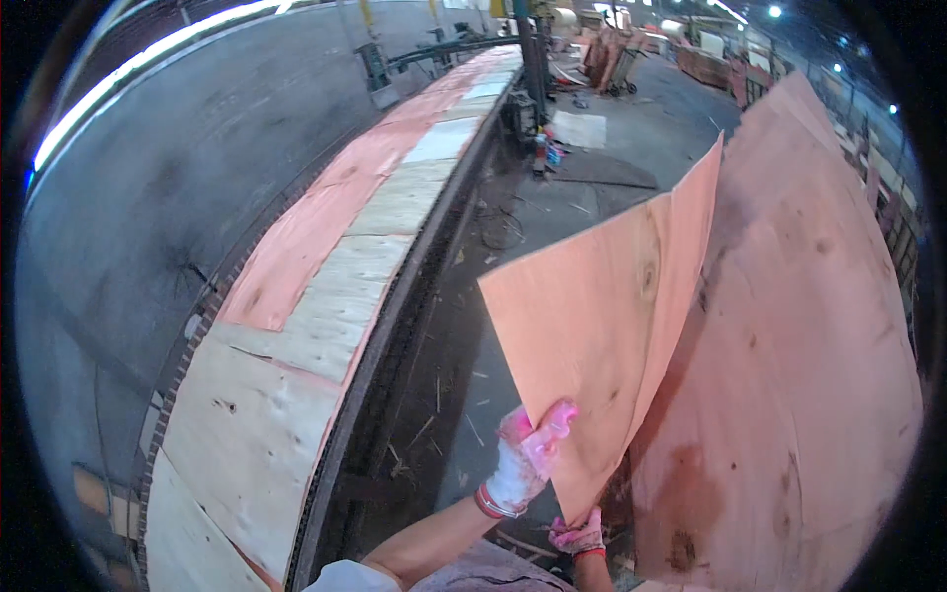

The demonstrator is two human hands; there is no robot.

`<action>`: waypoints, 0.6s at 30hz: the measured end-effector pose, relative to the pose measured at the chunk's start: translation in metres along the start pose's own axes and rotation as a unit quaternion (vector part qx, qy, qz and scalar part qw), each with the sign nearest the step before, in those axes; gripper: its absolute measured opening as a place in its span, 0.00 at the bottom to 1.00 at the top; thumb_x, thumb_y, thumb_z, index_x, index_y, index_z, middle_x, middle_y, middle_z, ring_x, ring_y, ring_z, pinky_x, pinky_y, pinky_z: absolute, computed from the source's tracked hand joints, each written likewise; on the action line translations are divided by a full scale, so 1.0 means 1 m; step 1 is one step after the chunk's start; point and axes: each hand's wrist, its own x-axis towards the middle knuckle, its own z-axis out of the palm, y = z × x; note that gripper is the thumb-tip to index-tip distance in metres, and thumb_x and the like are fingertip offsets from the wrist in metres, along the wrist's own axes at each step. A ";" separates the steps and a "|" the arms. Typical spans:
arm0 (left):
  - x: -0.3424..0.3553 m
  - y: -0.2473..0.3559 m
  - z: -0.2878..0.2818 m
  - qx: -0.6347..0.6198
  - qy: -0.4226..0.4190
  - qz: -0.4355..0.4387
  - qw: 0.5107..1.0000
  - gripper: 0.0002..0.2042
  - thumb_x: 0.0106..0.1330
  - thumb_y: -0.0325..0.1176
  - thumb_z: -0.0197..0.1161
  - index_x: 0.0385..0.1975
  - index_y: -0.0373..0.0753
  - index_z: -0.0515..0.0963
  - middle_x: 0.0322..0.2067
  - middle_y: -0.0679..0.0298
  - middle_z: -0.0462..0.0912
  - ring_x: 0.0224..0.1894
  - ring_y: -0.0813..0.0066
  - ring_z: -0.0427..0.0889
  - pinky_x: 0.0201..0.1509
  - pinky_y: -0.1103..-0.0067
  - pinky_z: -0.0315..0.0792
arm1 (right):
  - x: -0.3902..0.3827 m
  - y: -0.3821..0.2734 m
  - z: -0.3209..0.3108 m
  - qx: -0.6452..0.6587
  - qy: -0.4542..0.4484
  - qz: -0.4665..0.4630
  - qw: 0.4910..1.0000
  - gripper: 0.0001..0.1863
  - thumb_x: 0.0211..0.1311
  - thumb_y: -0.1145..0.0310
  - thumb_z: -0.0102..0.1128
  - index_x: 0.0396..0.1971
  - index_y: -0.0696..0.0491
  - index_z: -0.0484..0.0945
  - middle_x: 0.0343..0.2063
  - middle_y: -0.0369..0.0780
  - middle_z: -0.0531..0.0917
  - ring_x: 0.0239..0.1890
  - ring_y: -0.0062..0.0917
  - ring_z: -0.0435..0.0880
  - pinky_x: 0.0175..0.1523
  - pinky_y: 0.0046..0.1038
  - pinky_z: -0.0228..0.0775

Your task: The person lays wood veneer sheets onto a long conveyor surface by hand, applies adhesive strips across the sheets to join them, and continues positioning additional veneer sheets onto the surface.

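A thin sheet of wood veneer [582, 306], pinkish-tan with a knot, stands tilted up in front of me, bent along its length. My left hand [531, 450], in a white glove stained pink with a red cuff, is closed on its left edge, thumb over the face. Lower down, my right hand [580, 536], in a similar stained glove, is closed at the sheet's bottom corner; part of its fingers is hidden. Close beside the held sheet, on the right, lies a large pile of pinkish veneer sheets [769, 395], with dark knots and a damp-looking patch.
To the left runs a long conveyor-like bed with a dark side rail [370, 395], bearing overlapping pale veneer sheets [261, 405] and pink ones [316, 232]. Wood splinters litter the floor [464, 375] between. Farther off are a dark post [533, 59], a white sheet [579, 129] and a loaded cart [607, 64].
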 end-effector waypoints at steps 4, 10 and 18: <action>0.032 0.094 -0.085 -0.019 0.106 0.176 0.979 0.18 0.53 0.26 0.64 0.45 0.32 0.75 0.39 0.64 0.80 0.41 0.75 0.77 0.51 0.79 0.67 | 0.037 0.064 0.066 -0.091 -0.065 -0.035 0.993 0.27 0.57 0.36 0.40 0.43 0.42 0.75 0.35 0.32 0.81 0.34 0.29 0.78 0.32 0.32 0.68; 0.027 0.258 -0.203 -0.065 0.309 0.255 0.914 0.15 0.55 0.31 0.62 0.43 0.40 0.73 0.39 0.66 0.75 0.44 0.74 0.74 0.50 0.74 0.70 | 0.019 0.165 0.232 -0.116 -0.069 -0.017 0.991 0.28 0.48 0.33 0.53 0.41 0.39 0.76 0.37 0.29 0.81 0.37 0.28 0.77 0.37 0.33 0.69; -0.124 0.396 -0.387 0.041 0.291 0.536 0.791 0.20 0.63 0.40 0.52 0.54 0.40 0.68 0.52 0.58 0.71 0.54 0.63 0.71 0.57 0.65 0.68 | 0.001 0.314 0.446 -0.294 -0.235 0.046 0.925 0.29 0.55 0.37 0.53 0.50 0.41 0.72 0.45 0.32 0.79 0.43 0.25 0.77 0.41 0.30 0.72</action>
